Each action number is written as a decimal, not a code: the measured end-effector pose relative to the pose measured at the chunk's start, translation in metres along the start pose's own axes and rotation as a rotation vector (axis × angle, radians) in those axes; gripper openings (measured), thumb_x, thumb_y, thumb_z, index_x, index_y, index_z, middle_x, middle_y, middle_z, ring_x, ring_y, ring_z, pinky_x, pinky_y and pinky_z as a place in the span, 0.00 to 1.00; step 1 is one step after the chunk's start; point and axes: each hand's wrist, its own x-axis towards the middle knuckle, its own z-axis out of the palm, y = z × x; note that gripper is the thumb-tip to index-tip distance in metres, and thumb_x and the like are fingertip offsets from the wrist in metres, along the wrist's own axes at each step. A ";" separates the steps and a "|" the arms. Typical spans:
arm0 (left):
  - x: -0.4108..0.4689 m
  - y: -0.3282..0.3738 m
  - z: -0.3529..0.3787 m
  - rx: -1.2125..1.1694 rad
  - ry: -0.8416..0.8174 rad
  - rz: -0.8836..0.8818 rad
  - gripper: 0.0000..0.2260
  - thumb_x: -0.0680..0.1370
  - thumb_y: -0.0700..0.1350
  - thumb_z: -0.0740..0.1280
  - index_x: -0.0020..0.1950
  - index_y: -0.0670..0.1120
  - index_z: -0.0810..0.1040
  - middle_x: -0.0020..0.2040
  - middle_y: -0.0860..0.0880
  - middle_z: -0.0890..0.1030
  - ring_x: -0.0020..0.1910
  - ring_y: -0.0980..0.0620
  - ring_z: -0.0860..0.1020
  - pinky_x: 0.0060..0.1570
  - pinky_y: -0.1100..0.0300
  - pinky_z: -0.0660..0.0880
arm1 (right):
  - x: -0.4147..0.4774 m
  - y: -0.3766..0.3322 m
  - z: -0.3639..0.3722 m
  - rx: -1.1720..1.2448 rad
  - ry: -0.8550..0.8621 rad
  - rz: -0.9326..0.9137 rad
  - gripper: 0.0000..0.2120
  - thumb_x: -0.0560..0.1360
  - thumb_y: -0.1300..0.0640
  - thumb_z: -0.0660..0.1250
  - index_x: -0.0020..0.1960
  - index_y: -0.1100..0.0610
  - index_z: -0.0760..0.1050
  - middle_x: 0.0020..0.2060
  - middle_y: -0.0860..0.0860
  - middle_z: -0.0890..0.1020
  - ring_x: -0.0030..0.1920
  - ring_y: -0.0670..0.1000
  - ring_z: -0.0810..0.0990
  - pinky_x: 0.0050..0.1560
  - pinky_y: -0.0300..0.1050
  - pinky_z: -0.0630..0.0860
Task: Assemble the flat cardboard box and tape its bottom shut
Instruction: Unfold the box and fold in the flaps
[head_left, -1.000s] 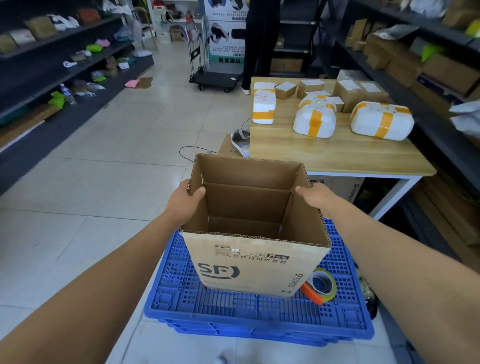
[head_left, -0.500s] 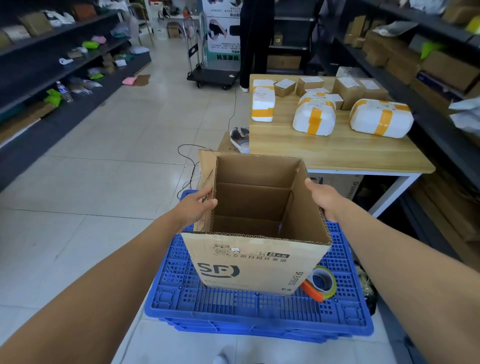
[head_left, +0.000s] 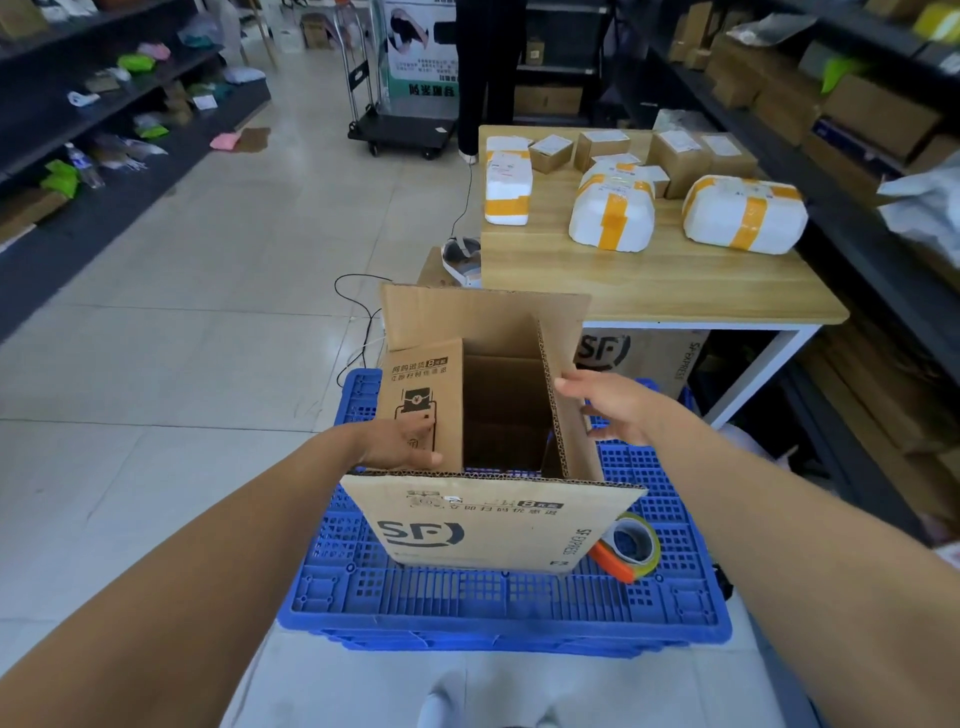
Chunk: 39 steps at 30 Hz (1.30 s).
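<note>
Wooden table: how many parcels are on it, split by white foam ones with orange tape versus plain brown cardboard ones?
White foam parcels with orange tape: 3
Small brown cardboard boxes: 4 visible
Total: 7; another may be hidden behind the foam parcels.

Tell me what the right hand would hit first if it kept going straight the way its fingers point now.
The right hand points left; its fingertips are already at the upright right flap of the brown cardboard SF box. It would probably meet that flap first, though contact is unclear.
</note>
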 end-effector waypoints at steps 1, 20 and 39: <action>0.001 -0.001 0.000 0.037 -0.023 -0.016 0.33 0.76 0.60 0.62 0.77 0.54 0.52 0.77 0.50 0.57 0.76 0.46 0.57 0.74 0.45 0.53 | 0.002 0.001 0.000 -0.018 -0.015 -0.007 0.30 0.77 0.52 0.66 0.76 0.47 0.58 0.75 0.48 0.62 0.75 0.54 0.59 0.71 0.59 0.63; -0.030 0.010 -0.013 -0.150 -0.352 -0.013 0.55 0.48 0.73 0.73 0.72 0.57 0.64 0.74 0.51 0.64 0.70 0.48 0.64 0.72 0.45 0.55 | 0.026 0.014 0.015 -0.851 -0.062 -0.021 0.29 0.79 0.48 0.62 0.77 0.43 0.55 0.78 0.52 0.48 0.77 0.58 0.48 0.76 0.55 0.48; -0.052 0.033 -0.022 0.014 0.083 0.078 0.10 0.71 0.55 0.71 0.48 0.51 0.82 0.48 0.54 0.81 0.50 0.54 0.76 0.58 0.55 0.68 | 0.005 -0.029 -0.008 -0.532 0.569 -0.387 0.24 0.76 0.48 0.65 0.69 0.53 0.68 0.69 0.53 0.67 0.69 0.58 0.63 0.65 0.57 0.66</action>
